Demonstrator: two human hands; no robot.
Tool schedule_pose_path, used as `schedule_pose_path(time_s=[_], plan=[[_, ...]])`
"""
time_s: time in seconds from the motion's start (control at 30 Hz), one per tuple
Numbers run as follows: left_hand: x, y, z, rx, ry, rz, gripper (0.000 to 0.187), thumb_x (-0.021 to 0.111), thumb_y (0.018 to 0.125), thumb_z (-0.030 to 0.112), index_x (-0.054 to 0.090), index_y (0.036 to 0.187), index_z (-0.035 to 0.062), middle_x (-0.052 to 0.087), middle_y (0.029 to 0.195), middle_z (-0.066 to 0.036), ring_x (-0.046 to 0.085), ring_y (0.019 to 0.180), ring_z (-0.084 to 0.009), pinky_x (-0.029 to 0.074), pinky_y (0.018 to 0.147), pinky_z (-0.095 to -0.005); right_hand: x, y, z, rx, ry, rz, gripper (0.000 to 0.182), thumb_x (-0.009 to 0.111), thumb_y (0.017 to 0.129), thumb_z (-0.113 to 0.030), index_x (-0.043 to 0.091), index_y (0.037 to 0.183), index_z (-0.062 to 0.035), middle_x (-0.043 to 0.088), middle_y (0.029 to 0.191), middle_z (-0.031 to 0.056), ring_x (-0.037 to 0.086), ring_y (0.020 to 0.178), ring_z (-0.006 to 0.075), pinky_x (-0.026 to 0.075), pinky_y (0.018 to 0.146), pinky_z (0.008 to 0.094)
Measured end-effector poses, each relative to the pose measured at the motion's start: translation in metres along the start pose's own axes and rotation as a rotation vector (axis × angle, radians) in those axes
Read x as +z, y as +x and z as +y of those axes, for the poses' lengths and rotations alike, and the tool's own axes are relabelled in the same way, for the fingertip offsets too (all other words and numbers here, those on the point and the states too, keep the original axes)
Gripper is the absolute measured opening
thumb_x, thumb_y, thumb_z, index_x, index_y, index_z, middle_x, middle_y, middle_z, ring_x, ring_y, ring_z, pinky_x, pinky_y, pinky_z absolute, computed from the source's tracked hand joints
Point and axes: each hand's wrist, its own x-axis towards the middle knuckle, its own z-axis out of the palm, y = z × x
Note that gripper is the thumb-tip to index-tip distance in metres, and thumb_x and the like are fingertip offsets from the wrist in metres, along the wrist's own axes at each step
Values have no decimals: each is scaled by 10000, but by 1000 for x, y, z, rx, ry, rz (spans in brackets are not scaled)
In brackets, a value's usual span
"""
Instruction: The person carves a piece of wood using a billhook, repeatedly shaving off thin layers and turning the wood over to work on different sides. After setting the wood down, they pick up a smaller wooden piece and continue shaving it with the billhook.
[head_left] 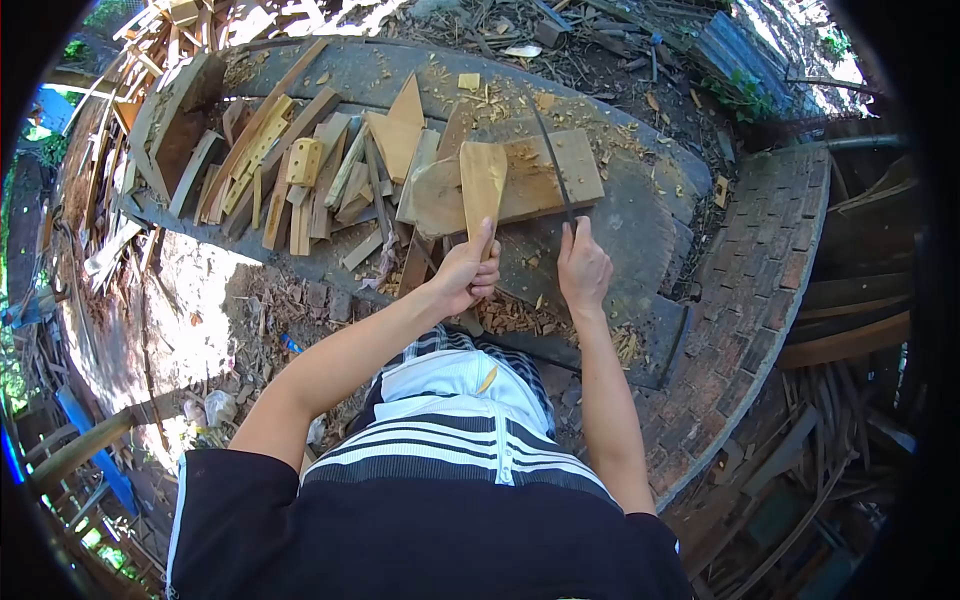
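My left hand is wrapped round the narrow end of a pale wooden paddle, its thumb lying along the wood. The paddle's broad end points away from me and overlaps a thick wooden block on the worktable. In my closed right hand is the near end of a long, thin, dark-bladed knife. Its blade reaches forward across the block, to the right of the paddle, apart from it in this view. The knife's handle is hidden in my fingers.
Wood offcuts crowd the left of the dark worktable, beside a large upright wood chunk. A small yellowish wood square lies at the back among shavings. A curved brick ledge runs along the right.
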Motion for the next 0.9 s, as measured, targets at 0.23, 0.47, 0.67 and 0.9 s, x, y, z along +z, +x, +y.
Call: schedule_pose_path(time_s=[0.23, 0.47, 0.67, 0.9], plan=[[18, 24, -10, 203, 63, 279, 424, 497, 956, 510, 504, 883, 92, 392, 652, 38, 361, 546, -70, 345, 502, -213, 0, 1, -3, 21, -21, -20, 192, 483, 969, -260, 516, 1020, -78, 662, 745, 192, 645, 684, 404, 493, 570, 505], [9, 13, -3, 149, 40, 186, 386, 506, 967, 462, 498, 879, 86, 431, 634, 30, 351, 493, -43, 274, 421, -201, 3, 0, 0, 42, -6, -37, 223, 471, 975, -282, 512, 1045, -74, 657, 749, 224, 638, 703, 438, 485, 588, 530], [28, -24, 16, 151, 444, 321, 394, 465, 985, 451, 495, 909, 66, 427, 609, 28, 348, 461, -45, 315, 385, -202, 2, 0, 2, 37, 11, -58, 241, 468, 977, -294, 509, 1059, -71, 658, 768, 226, 637, 718, 440, 487, 605, 534], [40, -73, 104, 214, 1403, 413, 476, 565, 933, 326, 465, 1314, 59, 556, 734, -44, 489, 476, -80, 401, 400, -233, 2, -2, 2, 19, 28, 7, 253, 465, 978, -308, 513, 1055, -73, 669, 806, 202, 640, 733, 428, 497, 618, 522]])
